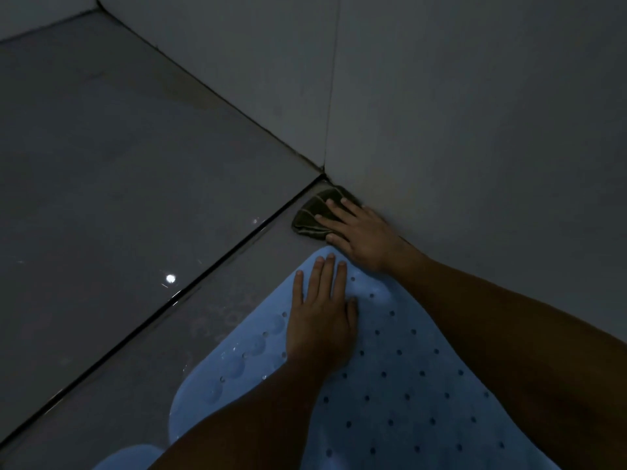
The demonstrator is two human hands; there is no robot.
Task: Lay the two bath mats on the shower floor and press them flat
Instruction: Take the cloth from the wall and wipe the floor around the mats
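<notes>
Hiding under both forearms, blue mat [407,385] possibly lies flat.

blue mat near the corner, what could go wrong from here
The dark cloth under the right hand lies in the corner, touching the blue mat at its tip; if it stays, that end may ride up on it instead of sealing. The floor glints and looks wet, so the mat could slide under the left hand as it presses. A second blue mat peeks in at the bottom edge, and the two may overlap.
</notes>
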